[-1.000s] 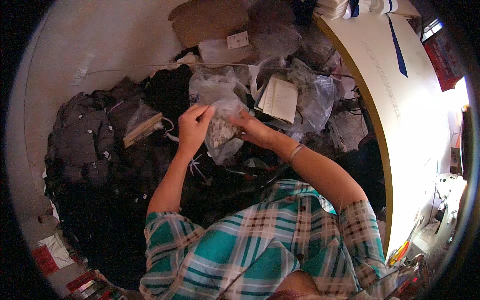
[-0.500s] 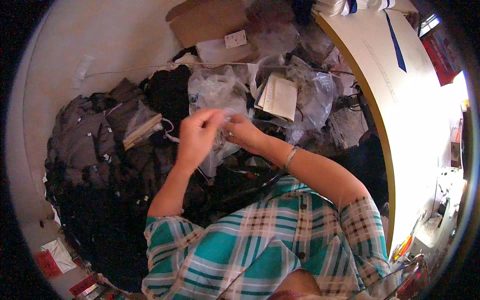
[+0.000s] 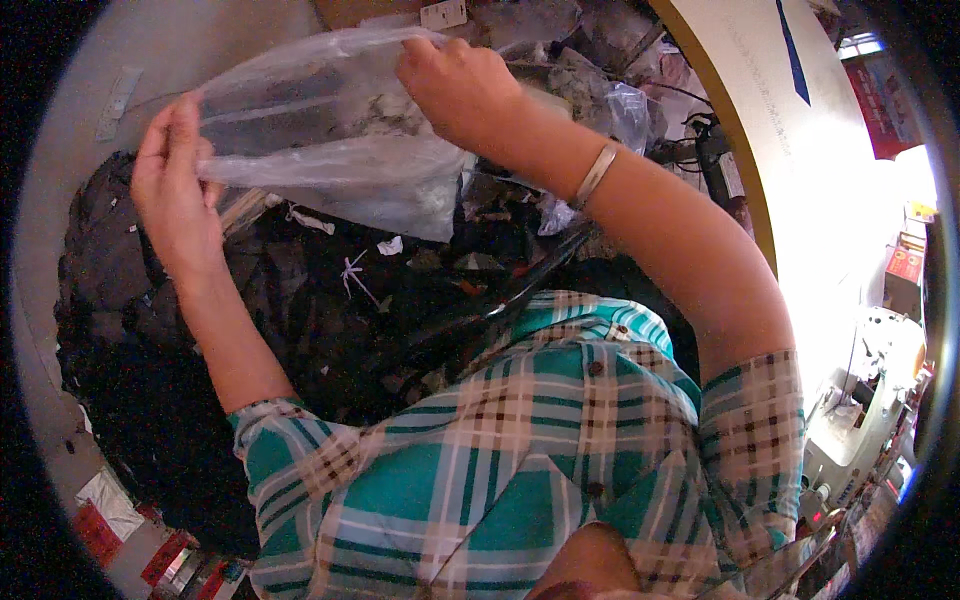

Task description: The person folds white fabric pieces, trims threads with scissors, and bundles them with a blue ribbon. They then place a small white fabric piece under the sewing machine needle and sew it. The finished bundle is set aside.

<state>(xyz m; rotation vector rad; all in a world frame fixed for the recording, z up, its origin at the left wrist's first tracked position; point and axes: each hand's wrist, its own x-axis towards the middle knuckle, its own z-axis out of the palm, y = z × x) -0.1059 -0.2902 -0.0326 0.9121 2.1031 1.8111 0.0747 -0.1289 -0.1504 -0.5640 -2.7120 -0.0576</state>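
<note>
A clear plastic bag (image 3: 400, 190) is stretched wide between my two hands, its mouth spread apart. My left hand (image 3: 178, 190) pinches one edge of the bag at the far left. Higher up and to the right, my right hand (image 3: 465, 95), closed in a fist, grips the other edge. Through the thin film I see blurred things behind it. Below the bag lie dark grey and black garments (image 3: 110, 260) in a big heap, with a white string (image 3: 353, 272) and small white scraps on the dark cloth.
A pale table (image 3: 810, 200) with a yellowish edge curves along the right, a dark blue strip (image 3: 793, 55) lying on it. Crumpled clear plastic (image 3: 627, 115) sits beyond my right wrist. A plain wall (image 3: 80, 180) rises at the left. A white machine (image 3: 865, 390) stands far right.
My hands were close together over the heap. Now they are far apart and farther forward, the left one to the left, with the bag pulled open between them.
</note>
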